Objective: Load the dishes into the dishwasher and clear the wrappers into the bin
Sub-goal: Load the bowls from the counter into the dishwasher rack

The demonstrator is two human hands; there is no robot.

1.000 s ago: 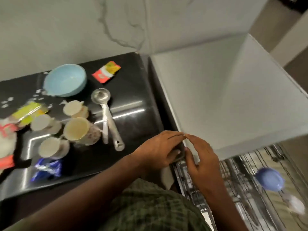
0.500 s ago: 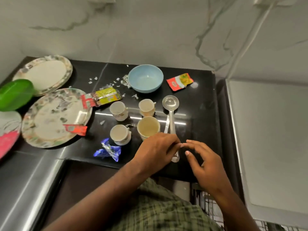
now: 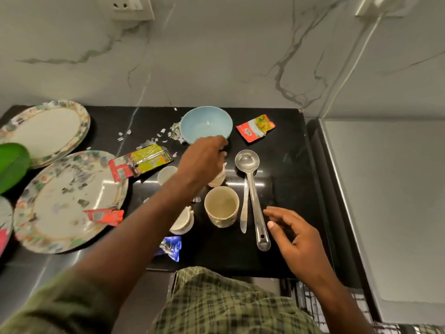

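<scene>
On the black counter [image 3: 284, 169] stand a light blue bowl [image 3: 207, 122], a large cream mug [image 3: 221, 206], a steel ladle [image 3: 252, 196] and a small knife [image 3: 244, 208]. My left hand [image 3: 204, 160] is stretched over a small white cup [image 3: 218, 180] just in front of the bowl, fingers curled down on it; the grip itself is hidden. Two more small cups [image 3: 166, 173] [image 3: 183, 221] sit beside my forearm. My right hand [image 3: 296, 235] hovers open, holding nothing, next to the ladle's handle end. Wrappers lie about: red-yellow [image 3: 256, 127], yellow-green [image 3: 142, 161], red [image 3: 103, 215], blue [image 3: 171, 247].
Two patterned plates [image 3: 69, 201] [image 3: 45, 131] and a green dish [image 3: 12, 165] fill the left side, with paper scraps near the bowl. A white appliance top [image 3: 390, 201] borders the counter on the right. A wire rack [image 3: 313, 302] shows at the bottom right.
The view swung left from the rack to the counter. My left hand moved from the near counter edge forward onto the small cup. My right hand separated from it and spread beside the ladle.
</scene>
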